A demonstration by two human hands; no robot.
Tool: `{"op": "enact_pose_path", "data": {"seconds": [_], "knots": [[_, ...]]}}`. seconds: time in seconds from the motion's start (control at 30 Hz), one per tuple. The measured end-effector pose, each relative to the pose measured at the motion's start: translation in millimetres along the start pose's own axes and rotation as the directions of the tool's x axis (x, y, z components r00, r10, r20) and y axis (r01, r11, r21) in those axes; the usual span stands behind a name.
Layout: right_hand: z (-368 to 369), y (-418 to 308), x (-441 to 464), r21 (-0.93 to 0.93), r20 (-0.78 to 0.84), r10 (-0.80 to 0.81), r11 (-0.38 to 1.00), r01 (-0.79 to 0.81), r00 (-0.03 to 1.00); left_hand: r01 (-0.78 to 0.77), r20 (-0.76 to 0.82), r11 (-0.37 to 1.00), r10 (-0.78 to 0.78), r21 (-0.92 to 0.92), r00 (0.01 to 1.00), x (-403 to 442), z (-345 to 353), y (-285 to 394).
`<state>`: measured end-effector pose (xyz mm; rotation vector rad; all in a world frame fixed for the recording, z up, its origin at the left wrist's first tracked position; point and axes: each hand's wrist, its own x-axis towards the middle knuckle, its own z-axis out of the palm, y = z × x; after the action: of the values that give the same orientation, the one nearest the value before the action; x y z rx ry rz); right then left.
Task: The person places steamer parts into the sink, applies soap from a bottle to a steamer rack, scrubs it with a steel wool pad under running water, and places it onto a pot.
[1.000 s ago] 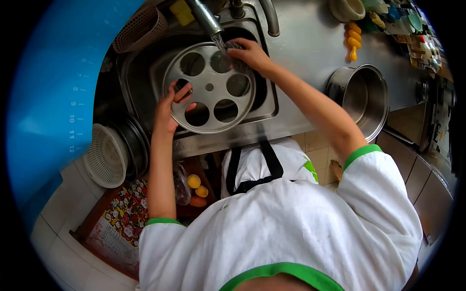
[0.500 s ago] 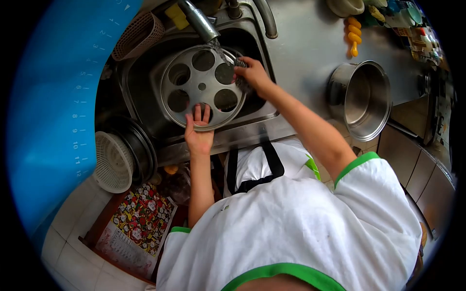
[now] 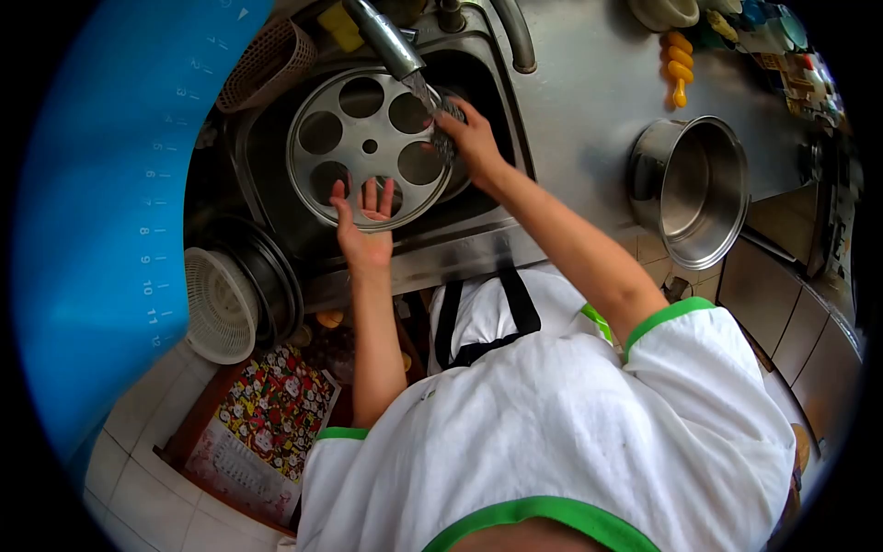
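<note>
A round metal steamer rack [image 3: 354,156] with several large holes is held over the sink [image 3: 511,110]. My left hand [image 3: 366,244] grips its near rim, thumb at the edge and fingers showing through the nearest holes. In my right hand [image 3: 476,152] is a grey steel wool scourer [image 3: 447,129], at the right side of the rack; part of it is hidden by my fingers. Water runs from the faucet [image 3: 394,48] down beside the scourer, onto the rack's right edge.
A deep steel pot [image 3: 648,179] lies tilted on the counter at the right. Left of the sink are a white plastic colander [image 3: 221,304] and dark pans [image 3: 276,285]. A woven basket [image 3: 262,69] and yellow sponge [image 3: 342,28] stand behind. A blue numbered surface [image 3: 101,212] covers the far left.
The rack has shifted left and away from me, along with my left hand. My right hand has moved slightly left and nearer with the scourer. Water keeps running.
</note>
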<state>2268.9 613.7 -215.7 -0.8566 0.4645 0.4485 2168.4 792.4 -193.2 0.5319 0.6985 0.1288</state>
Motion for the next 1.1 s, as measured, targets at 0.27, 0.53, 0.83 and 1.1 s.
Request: {"op": "enact_pose_path", "data": {"seconds": [0.27, 0.53, 0.83, 1.1], "knots": [[-33.6, -51.2, 9.5, -0.345, 0.050, 0.230, 0.917, -0.200, 0.972, 0.380, 0.324, 0.925, -0.367, 0.024, 0.872, -32.8, -31.0, -4.0], [-21.2, -48.2, 31.1, -0.294, 0.240, 0.160, 0.952, -0.086, 0.957, 0.222, 0.243, 0.962, -0.255, 0.157, 0.936, 1.4, -12.2, 26.7], [-59.9, 26.5, -29.3, -0.685, -0.265, -0.207, 0.728, -0.033, 0.942, 0.165, 0.144, 0.979, -0.182, 0.117, 0.973, -6.4, 5.5, -7.2], [2.3, 35.0, 5.0, -0.798, 0.305, -0.564, 0.289, 0.529, 0.767, 0.218, 0.148, 0.948, -0.256, 0.233, 0.955, 2.3, 33.5, -38.7]]}}
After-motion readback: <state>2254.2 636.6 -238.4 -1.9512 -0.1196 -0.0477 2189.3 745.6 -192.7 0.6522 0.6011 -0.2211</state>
